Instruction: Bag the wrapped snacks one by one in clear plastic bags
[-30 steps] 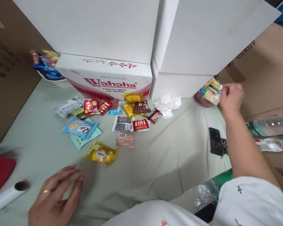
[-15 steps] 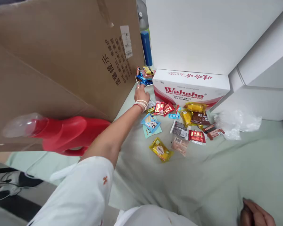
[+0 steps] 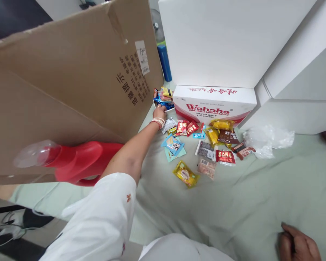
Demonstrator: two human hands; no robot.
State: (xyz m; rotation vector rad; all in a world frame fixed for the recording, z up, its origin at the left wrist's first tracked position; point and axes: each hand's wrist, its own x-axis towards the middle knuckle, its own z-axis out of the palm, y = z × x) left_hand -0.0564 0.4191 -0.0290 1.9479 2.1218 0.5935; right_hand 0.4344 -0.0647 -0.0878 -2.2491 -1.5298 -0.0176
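Observation:
My left hand (image 3: 159,113), with a beaded bracelet at the wrist, is closed at the near rim of a small white container (image 3: 170,110) filled with wrapped snacks (image 3: 163,98). Its fingertips are partly hidden. Close to the wrist lie a silver-white packet (image 3: 169,125) and two red packets (image 3: 187,128). Blue packets (image 3: 174,145) and a yellow packet (image 3: 186,174) are spread on the pale green sheet. At the lower right, my right hand (image 3: 299,242) rests on the sheet, fingers curled in, with nothing visible in it.
Behind the snacks stands a white Wahaha box (image 3: 214,105). A big cardboard box (image 3: 78,79) rises on the left, with a red jug (image 3: 87,161) before it. More packets (image 3: 225,156) and a crumpled clear plastic bag (image 3: 268,140) lie to the right. A blue cylinder (image 3: 164,63) stands behind.
The container of snacks has come slightly nearer along with my left hand, and more of its rim shows. The camera view has shifted a little. My right hand stays on the sheet.

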